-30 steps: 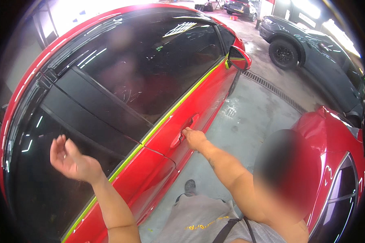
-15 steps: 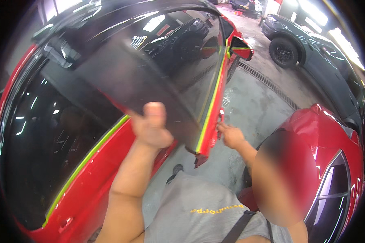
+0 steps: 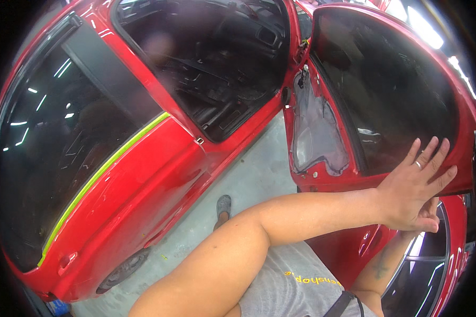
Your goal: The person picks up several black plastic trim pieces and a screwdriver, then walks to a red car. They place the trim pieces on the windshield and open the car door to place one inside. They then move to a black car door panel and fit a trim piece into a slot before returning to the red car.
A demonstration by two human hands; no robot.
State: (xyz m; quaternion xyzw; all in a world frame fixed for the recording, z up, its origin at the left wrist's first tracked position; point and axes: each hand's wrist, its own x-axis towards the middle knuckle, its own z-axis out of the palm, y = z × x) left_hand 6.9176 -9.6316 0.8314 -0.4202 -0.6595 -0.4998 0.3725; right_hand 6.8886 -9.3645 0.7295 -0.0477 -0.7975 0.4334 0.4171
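A red car door (image 3: 322, 182) stands swung wide at the right, its inner side bare of trim, with a grey sheet (image 3: 330, 124) covering part of the metal. Dark tinted glass (image 3: 391, 95) fills its window frame. My left hand (image 3: 415, 182), a ring on one finger, is open with fingers spread, over the door's rear lower window corner; whether it touches is unclear. Just below it, my right hand (image 3: 433, 205) is mostly hidden behind my left hand, only a bit of finger showing beside the door's edge.
The red car body (image 3: 143, 179) with its dark rear window and yellow-green strip (image 3: 95, 193) fills the left. Through the doorway shows a dark cabin (image 3: 222, 68). Another red car (image 3: 428, 269) stands close at lower right. My shoe (image 3: 223, 205) is on the pale floor (image 3: 254, 169).
The front door has swung from nearly closed to wide open, baring the cabin. My left hand has crossed from the left side to the door at the right; my right hand moved right with the door.
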